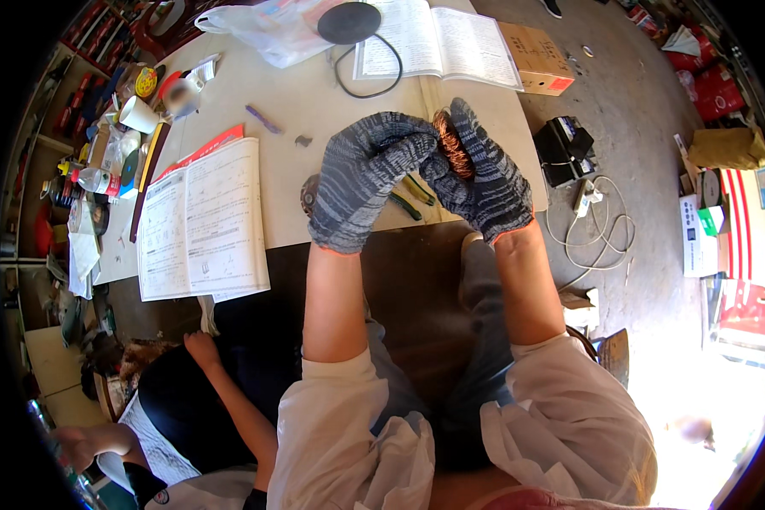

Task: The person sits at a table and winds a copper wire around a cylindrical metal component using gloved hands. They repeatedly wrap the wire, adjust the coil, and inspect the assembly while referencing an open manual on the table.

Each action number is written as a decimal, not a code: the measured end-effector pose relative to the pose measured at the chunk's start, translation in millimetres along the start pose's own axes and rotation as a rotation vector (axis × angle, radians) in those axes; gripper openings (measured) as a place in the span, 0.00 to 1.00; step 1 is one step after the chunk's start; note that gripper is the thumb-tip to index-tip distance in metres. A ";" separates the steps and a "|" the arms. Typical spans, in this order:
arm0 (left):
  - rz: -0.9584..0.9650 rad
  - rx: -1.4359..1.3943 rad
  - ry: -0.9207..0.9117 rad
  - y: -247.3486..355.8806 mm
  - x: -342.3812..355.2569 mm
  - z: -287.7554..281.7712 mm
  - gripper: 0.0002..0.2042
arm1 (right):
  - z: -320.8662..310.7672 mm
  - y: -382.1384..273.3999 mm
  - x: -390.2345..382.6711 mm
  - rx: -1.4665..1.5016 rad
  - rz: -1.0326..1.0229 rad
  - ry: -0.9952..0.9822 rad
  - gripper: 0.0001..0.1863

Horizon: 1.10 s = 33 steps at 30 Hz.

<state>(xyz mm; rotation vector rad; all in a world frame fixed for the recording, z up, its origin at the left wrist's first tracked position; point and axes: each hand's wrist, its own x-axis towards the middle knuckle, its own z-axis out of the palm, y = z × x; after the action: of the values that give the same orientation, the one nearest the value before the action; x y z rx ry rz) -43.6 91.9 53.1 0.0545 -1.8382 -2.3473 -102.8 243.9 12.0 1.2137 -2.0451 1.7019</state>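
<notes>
Both my hands wear grey-and-black striped knit gloves with orange cuffs, raised over the near edge of the table (302, 229). A bundle of thin copper wire (453, 149) stands roughly upright in my right hand (484, 174), between the fingers on its right and the thumb side. My left hand (370, 174) is closed, its curled fingertips pinching at the bundle's left side; their exact grip is partly hidden. Beneath the hands lies a tool with green-and-yellow handles (416, 194), probably pliers, partly covered. A dark round object (308, 195) peeks out beside my left glove.
An open booklet (204, 221) overhangs the table's near-left edge, close to a seated person's arm (229, 391). Farther back are a plastic bag (263, 30), a black disc with a cable (349, 23) and an open book (438, 42). A power strip (585, 197) lies on the floor at right.
</notes>
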 end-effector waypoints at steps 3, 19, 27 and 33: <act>0.002 0.010 -0.005 1.6 -1.3 -3.8 0.09 | 2.1 -3.9 0.6 -0.009 0.044 -0.005 0.33; 0.146 0.021 -0.004 -37.1 12.2 7.9 0.06 | -37.0 7.3 4.7 0.088 0.164 -0.246 0.16; 0.193 0.243 0.118 -45.3 16.6 0.9 0.11 | -37.5 6.0 10.4 -0.056 -0.110 -0.290 0.30; 0.168 0.057 -0.053 -25.7 16.1 1.0 0.11 | -36.9 22.0 3.4 -0.050 -0.151 -0.140 0.35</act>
<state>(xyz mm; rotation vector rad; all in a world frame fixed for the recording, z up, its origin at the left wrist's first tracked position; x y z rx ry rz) -62.3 96.5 29.6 -0.1506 -1.8551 -2.2033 -132.5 275.1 9.7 1.4679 -2.0010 1.5281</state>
